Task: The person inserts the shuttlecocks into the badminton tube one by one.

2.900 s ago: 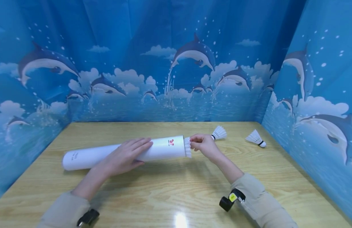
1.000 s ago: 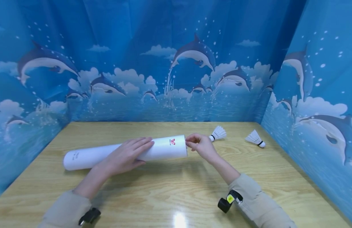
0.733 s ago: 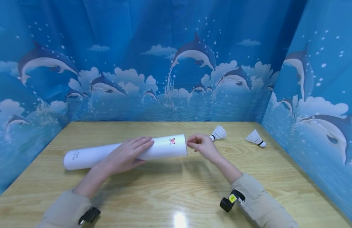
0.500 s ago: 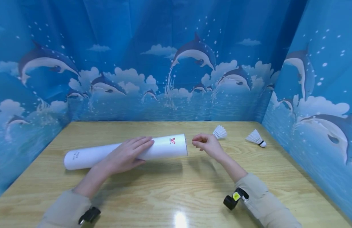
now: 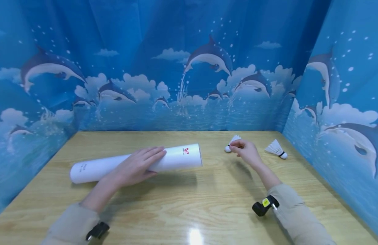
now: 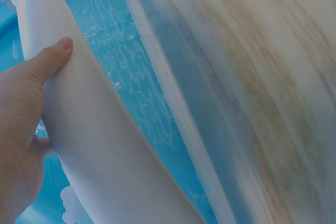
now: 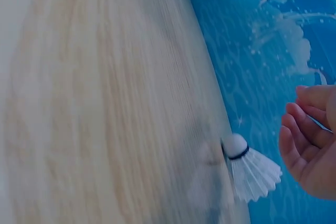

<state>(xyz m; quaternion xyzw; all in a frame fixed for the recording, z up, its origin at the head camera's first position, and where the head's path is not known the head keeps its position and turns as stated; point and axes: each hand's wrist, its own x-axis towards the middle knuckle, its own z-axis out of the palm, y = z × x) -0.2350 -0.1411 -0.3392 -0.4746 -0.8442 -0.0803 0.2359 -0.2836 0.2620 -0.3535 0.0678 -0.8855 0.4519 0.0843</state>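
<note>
A white shuttlecock tube (image 5: 179, 158) with a red logo lies slantwise on the left, its right end apparently raised above its shadow. My left hand (image 5: 136, 168) grips it around the middle; in the left wrist view the thumb lies over the tube (image 6: 105, 124). To the right of the tube's end, my right hand (image 5: 248, 153) has loosely bent fingers and holds nothing. It partly covers a white shuttlecock (image 5: 227, 148) in the head view; contact is not clear. A shuttlecock (image 7: 254, 174) with a black band shows beside the fingers in the right wrist view.
Another shuttlecock (image 5: 276, 148) lies farther right on the wooden table (image 5: 164, 211). Blue dolphin-print curtains (image 5: 140, 68) stand along the back and right sides.
The feather skirt sticking out of the tube's right end went inside. My right hand then let go and moved right, to the nearer shuttlecock. The left hand kept its grip.
</note>
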